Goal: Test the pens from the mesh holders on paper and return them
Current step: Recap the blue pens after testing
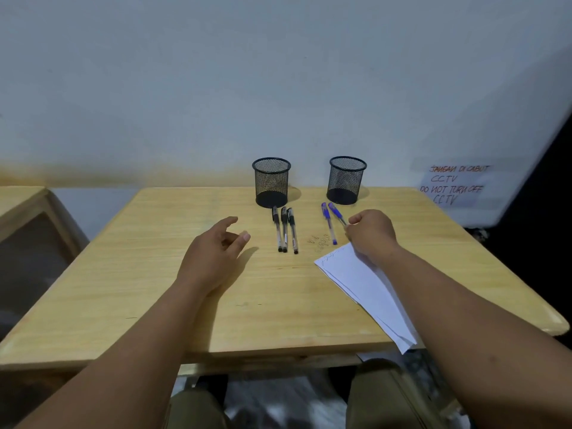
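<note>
So the wooden table (154, 274) fills most of the view, and its near right corner is covered by my right forearm. The sheets of paper (365, 286) lie at about 4 o'clock from the table's middle, angled, with the near corner hanging off the table edge and the far end tucked under the right hand (371, 233). There's scribbling on the paper's far corner but it's too small to read, same for the marks on the wood next to it.

Two black mesh holders stand at 12 o'clock near the wall, left holder (271, 182) and right holder (346, 180), both look empty as far as I can see through the mesh. Three black pens (285, 232) lie side by side just in front of the left holder. One blue pen (328, 223) lies in front of the right one.

The right hand is curled shut around a second blue pen (336, 213), only its capped far end pokes out at 11 o'clock from the knuckles. Left hand (213, 252) hovers spread and loose, holding nothing, the black pens at its 2 o'clock and apart from it.
</note>
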